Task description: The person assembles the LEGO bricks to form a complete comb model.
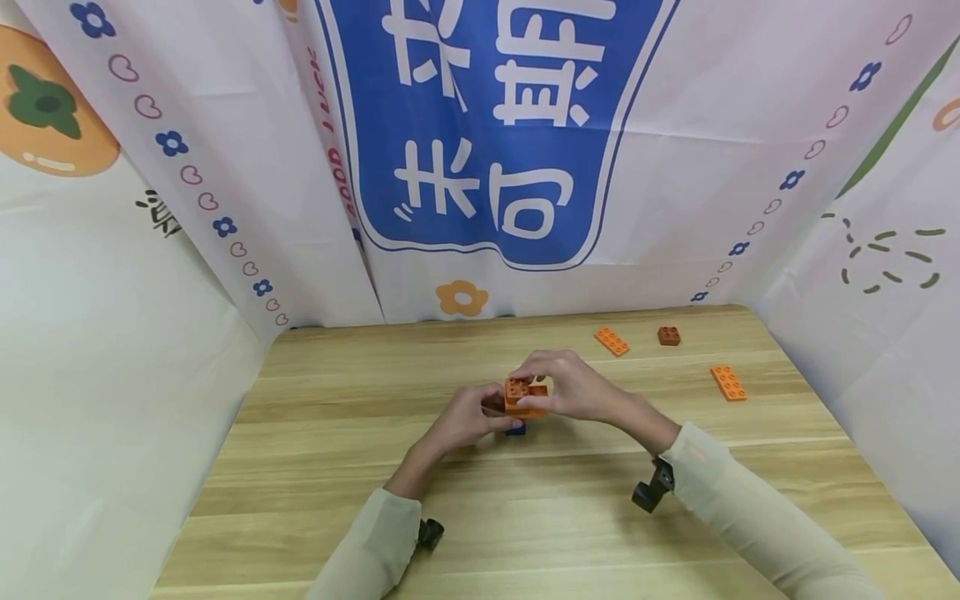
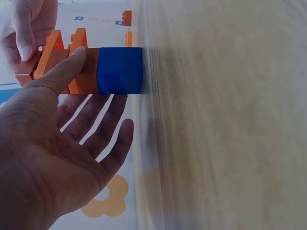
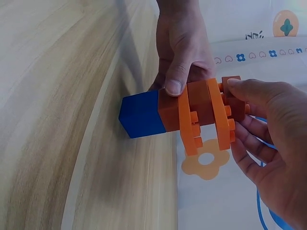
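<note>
A toy brick tower stands on the table between both hands. Its base is a blue brick [image 3: 139, 114], followed upward by a brown brick [image 3: 168, 110], an orange plate [image 3: 186, 124], another brown brick [image 3: 200, 100] and a second orange plate [image 3: 219, 117]. Both plates jut out to one side with bare studs. My left hand [image 1: 465, 415] grips the tower low down, thumb across the lower brown brick and plate. At the top, my right hand [image 1: 573, 387] pinches a small brown brick [image 3: 233, 100] against the upper plate; it sits slightly tilted, with plate studs showing beside it.
Two loose orange plates, one toward the back [image 1: 612, 341] and one farther right [image 1: 728, 382], lie on the wooden table [image 1: 315, 450]. A small brown brick [image 1: 669, 336] sits near the back edge. Printed cloth [image 1: 315, 283] hangs behind and along both sides.
</note>
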The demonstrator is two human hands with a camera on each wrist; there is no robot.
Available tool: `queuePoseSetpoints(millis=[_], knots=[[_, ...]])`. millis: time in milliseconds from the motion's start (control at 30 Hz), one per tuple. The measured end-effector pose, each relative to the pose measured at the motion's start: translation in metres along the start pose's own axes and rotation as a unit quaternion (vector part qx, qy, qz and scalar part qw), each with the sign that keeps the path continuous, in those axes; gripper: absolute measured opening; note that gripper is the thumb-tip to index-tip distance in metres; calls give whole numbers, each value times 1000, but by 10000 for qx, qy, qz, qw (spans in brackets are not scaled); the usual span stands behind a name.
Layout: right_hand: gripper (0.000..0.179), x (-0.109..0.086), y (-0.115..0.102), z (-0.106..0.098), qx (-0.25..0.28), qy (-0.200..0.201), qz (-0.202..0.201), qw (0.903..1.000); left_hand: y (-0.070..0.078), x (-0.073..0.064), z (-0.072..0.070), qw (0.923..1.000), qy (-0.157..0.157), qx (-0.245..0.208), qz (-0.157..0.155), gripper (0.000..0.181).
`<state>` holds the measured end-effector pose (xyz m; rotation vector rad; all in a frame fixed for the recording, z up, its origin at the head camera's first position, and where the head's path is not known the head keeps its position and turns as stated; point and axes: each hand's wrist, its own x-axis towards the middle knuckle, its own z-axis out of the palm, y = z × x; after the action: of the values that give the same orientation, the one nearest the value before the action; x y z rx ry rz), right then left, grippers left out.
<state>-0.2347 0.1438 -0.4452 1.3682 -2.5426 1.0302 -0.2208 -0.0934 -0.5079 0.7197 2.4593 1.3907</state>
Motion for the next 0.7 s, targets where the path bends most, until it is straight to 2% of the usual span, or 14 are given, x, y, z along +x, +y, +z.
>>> queuePoseSetpoints(millis=[700], knots=[[30,4,-4,-7,1,-323,248,9992,-2,0,1,10000,42,2,54,24]])
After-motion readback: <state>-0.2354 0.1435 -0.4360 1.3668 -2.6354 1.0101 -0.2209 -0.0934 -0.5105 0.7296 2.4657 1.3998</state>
